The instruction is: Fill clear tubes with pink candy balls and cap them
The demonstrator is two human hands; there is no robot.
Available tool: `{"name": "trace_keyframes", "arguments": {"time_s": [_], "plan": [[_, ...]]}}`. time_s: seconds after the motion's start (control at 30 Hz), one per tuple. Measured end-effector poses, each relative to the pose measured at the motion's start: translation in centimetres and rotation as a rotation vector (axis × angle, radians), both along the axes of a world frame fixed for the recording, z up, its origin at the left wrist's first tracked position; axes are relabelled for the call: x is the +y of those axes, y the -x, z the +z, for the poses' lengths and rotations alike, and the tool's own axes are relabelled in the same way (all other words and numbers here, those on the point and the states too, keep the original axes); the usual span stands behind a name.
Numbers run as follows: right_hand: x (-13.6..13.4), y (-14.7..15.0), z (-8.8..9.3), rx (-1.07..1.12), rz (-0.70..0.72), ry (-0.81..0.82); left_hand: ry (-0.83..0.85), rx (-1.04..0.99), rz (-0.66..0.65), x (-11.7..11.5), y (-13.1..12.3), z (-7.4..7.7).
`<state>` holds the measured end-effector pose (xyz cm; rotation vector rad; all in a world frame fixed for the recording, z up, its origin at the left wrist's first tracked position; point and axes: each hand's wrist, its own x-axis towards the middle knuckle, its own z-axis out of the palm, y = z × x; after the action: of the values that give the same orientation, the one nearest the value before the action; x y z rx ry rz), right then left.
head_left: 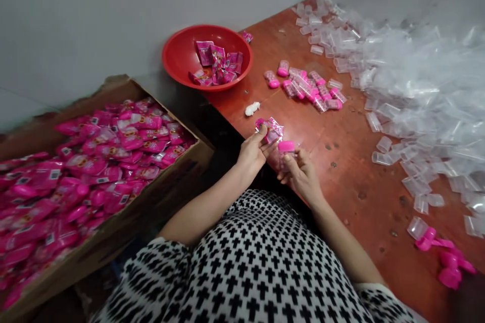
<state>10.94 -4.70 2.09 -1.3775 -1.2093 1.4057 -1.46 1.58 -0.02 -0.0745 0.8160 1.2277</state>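
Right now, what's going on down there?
A person's left hand holds a shiny pink foil packet, while the right hand holds a clear plastic container with a pink end. On the reddish wooden table lies a cluster of pink-ended containers, with a heap of clear plastic cylinders to the right. A round red bowl of pink packets sits at the table's edge; a brown cardboard box of pink packages stands left.

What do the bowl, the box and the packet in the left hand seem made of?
Bowl: likely plastic, glossy red; smooth wall, soft highlights. Box: seemingly cardboard, matte brown; ragged top edge. Packet: shiny, perhaps foil or plastic film; crinkled, with bright glints.
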Motion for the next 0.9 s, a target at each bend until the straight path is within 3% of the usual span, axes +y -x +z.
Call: {"name": "trace_keyframes", "arguments": {"time_s": [0.17, 0.4, 0.53, 0.73, 0.9], "plan": [[0.7, 0.3, -1.7, -0.003, -0.070, -0.045, -0.086, 0.011, -0.032, -0.6, -0.8, 0.5], [1.0, 0.1, -1.7, 0.113, -0.054, 0.005, -0.240, 0.116, -0.169, -1.1, -0.7, 1.0], [1.1, 0.1, -2.2, 0.073, -0.098, -0.060, -0.335, 0.161, -0.243, -1.1, -0.7, 0.7], [1.0, -0.2, -2.9, -0.004, -0.109, -0.144, -0.342, 0.274, -0.306, -1.1, -0.8, 0.1], [1.3, -0.8, -2.3, 0.196, -0.041, -0.036, -0.435, 0.331, -0.456, -0.9, -0.3, 0.2]]}}
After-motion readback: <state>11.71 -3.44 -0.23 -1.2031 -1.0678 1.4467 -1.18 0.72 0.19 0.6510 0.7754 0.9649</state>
